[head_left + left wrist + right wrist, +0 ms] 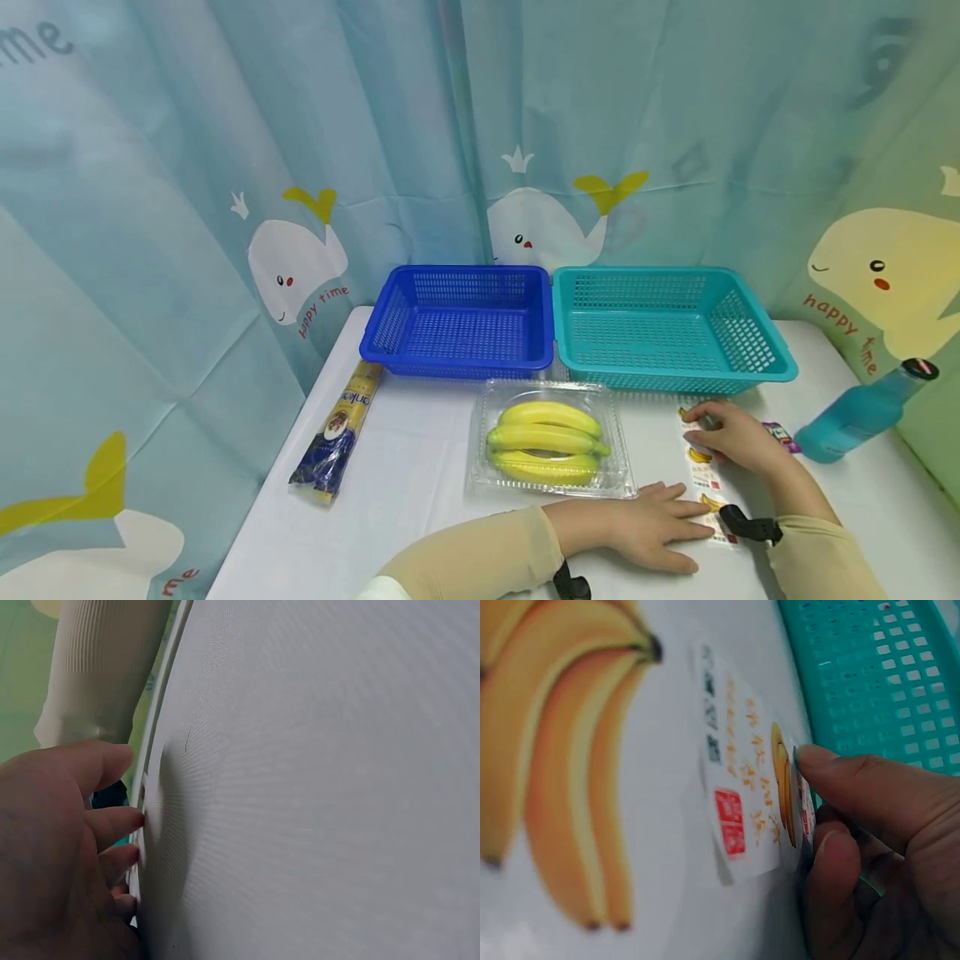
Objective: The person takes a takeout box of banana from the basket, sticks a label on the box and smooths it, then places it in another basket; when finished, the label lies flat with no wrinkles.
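A white strip of banana stickers (702, 473) lies lengthwise on the table, printed with yellow bananas and red squares. At its far end my right hand (738, 437) pinches the strip's edge between thumb and curled fingers; in the right wrist view, the strip (742, 772) bends up toward the thumb (817, 759). My left hand (654, 527) lies palm down with fingers spread, fingertips over the strip's near end. To the left of the strip, a clear plastic clamshell box (551, 389) holds several bananas (547, 437). The left wrist view shows the left hand's fingers (112, 821) close over the white tabletop.
A dark blue basket (457, 368) and a teal basket (667, 381) stand side by side at the back. A gold and navy packet (337, 433) lies at the left edge. On the right are a blue bottle (855, 421) and a small purple packet (783, 436).
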{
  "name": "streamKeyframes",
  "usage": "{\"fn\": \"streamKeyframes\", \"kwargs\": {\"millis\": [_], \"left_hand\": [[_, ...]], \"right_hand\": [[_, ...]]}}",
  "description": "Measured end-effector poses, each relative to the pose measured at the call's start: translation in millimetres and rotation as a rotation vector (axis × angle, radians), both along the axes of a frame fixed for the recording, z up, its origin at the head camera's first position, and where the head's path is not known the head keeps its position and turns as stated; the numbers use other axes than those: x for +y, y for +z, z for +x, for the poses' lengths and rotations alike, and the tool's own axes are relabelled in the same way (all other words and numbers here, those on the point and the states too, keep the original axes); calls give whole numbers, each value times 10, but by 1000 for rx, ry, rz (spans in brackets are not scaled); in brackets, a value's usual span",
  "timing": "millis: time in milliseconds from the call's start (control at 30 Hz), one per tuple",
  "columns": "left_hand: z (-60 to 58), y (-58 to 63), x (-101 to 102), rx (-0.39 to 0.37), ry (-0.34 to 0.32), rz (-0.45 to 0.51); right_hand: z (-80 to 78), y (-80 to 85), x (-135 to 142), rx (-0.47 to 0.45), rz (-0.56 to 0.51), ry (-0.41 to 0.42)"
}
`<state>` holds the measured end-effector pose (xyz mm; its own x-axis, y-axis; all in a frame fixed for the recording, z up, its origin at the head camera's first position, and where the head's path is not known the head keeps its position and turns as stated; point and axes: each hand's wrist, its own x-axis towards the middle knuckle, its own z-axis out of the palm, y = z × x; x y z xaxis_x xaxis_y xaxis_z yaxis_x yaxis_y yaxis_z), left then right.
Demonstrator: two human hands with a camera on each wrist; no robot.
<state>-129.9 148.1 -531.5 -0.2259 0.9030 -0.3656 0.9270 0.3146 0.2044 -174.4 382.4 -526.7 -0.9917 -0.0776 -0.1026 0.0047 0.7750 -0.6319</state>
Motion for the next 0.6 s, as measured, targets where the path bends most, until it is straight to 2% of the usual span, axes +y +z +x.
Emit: {"fn": "streamKeyframes", "kwargs": {"millis": [433, 600], "left_hand": [[-2, -5, -2, 4, 12, 1], [-5, 0, -5, -18, 13, 2]], "right_hand": [[-27, 23, -72, -4, 32, -1], [-17, 36, -73, -16, 22, 5]]}}
